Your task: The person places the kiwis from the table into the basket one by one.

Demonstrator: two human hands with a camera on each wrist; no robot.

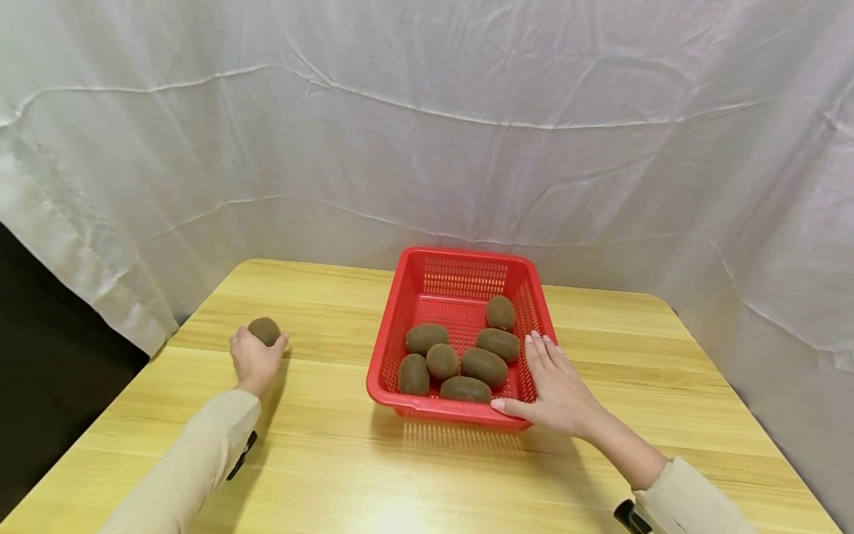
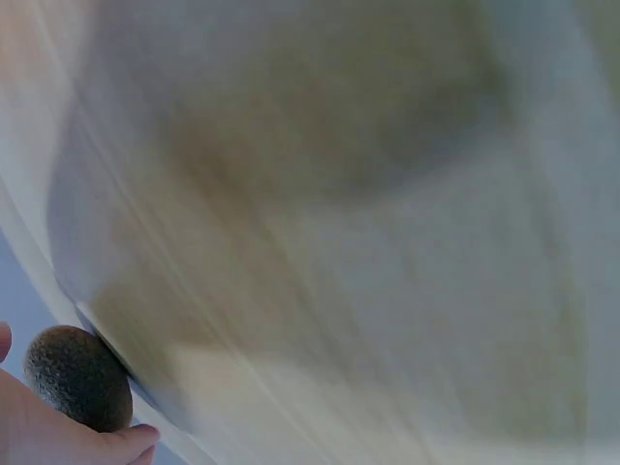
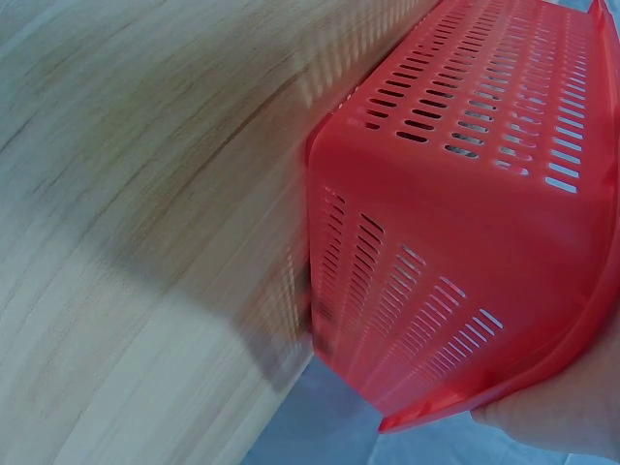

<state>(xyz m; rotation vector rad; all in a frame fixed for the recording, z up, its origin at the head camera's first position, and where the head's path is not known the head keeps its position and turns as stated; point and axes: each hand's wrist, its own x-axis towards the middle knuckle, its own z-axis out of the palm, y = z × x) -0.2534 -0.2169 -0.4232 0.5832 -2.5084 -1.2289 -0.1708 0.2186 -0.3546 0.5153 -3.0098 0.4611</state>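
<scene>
Far off to the left of the table, my left hand [image 1: 256,363] holds a brown kiwi [image 1: 265,331] between thumb and fingers. The left wrist view catches that kiwi [image 2: 77,378] at its lower left edge, with a fingertip beside it. A red plastic basket [image 1: 460,406] stands on the table and has several kiwis [image 1: 484,367] lying in it. My right hand [image 1: 560,393] rests on the basket's near right corner, fingers straight along the right rim and thumb on the near rim. In the right wrist view the basket's slotted outer wall [image 3: 455,223] fills much of the picture.
The wooden table [image 1: 320,460] stretches out on both sides of the basket. Behind it hangs a white cloth [image 1: 467,163], which also runs down the sides. A dark area [image 1: 53,371] lies past the table's left edge.
</scene>
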